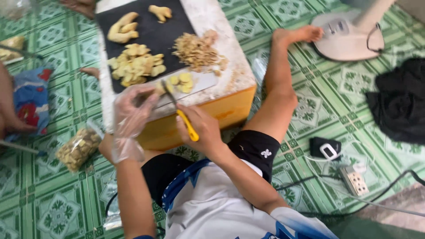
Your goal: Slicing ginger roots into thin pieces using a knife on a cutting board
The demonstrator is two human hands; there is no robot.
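A person sits on a green patterned tile floor (57,208), seen from above, with a white and blue shirt (212,208) filling the lower centre of the frame. Just above it, the right hand (201,128) is clenched around the yellow handle of a small knife (179,113), its dark blade angled up and to the left. The left hand (133,110), in a clear plastic glove, presses down on a piece of ginger (160,88) where the blade meets it (motion blur hides how the fingers lie). Both hands work at the near edge of a pale cutting board (230,75) set on a yellow box (221,113). Beside the blade lie a few cut slices (182,82). Farther up, on a black mat (155,31), sit a heap of peeled chunks (135,64) and, to its right, a pile of peelings (197,52). Whole ginger roots (121,28) lie at the top. A clear bag of pieces (79,148) rests at lower left; a fan base (345,37) stands at upper right.
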